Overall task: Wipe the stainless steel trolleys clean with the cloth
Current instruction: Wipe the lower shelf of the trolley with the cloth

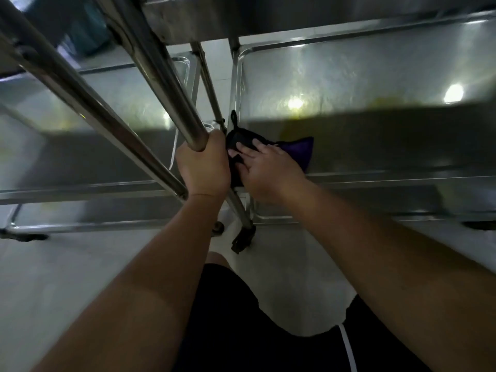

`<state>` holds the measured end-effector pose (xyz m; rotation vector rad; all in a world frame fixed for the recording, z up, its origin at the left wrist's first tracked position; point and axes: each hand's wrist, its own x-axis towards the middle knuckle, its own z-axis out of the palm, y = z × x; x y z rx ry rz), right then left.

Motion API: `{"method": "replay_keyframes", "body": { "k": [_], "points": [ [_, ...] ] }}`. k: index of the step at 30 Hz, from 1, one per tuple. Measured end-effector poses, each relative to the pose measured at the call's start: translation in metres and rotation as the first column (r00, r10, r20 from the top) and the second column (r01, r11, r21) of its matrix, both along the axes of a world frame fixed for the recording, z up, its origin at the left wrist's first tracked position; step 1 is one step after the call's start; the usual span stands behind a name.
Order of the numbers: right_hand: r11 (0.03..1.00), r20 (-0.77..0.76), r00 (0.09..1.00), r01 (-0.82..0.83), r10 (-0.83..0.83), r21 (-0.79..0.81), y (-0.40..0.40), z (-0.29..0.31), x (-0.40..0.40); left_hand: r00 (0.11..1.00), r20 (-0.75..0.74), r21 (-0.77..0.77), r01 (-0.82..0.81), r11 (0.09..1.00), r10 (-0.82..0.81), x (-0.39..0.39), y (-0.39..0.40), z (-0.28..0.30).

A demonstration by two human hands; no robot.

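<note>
Two stainless steel trolleys stand side by side, seen from above. My left hand (204, 165) grips the lower end of a slanted steel tube (150, 76) of the left trolley (88, 146). My right hand (265, 167) lies flat with spread fingers on a dark purple-black cloth (298, 149), pressing it onto the near left corner of the right trolley's shelf (362, 84). Part of the cloth is hidden under my hand.
A second steel tube (80, 87) runs diagonally at the left. Trolley legs and a black castor (243, 238) stand between the trolleys on the pale floor (67, 269). An upper shelf (241, 14) overhangs at the top. My knees in dark shorts are at the bottom.
</note>
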<state>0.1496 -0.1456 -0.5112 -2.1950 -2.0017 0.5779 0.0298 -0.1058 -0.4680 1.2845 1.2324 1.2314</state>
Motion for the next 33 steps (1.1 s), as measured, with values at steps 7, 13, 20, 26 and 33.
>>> {"method": "replay_keyframes", "body": {
  "k": [7,13,20,26,33],
  "points": [
    [0.970,0.205,0.948,0.242,-0.245,0.039,-0.077,-0.001,0.087,0.998,-0.062,0.021,0.007,1.000,-0.006,-0.001,0.000,0.001],
    [0.793,0.301,0.762,0.609,-0.573,-0.032,-0.154,0.006,0.206,0.998,-0.057,0.022,0.010,1.000,-0.009,-0.001,0.001,-0.001],
    [0.643,0.203,0.641,0.763,-0.740,-0.070,-0.094,0.006,0.181,0.998,-0.056,0.039,0.014,0.999,-0.011,-0.002,0.004,-0.004],
    [0.833,0.101,0.830,0.554,-0.549,-0.020,0.024,0.007,0.072,1.000,-0.025,0.056,0.013,0.998,-0.011,0.000,0.001,-0.002],
    [0.992,0.076,0.989,0.127,-0.128,0.012,0.077,0.004,0.018,1.000,0.001,0.076,0.017,0.997,-0.017,0.001,0.003,-0.002]
  ]
}}
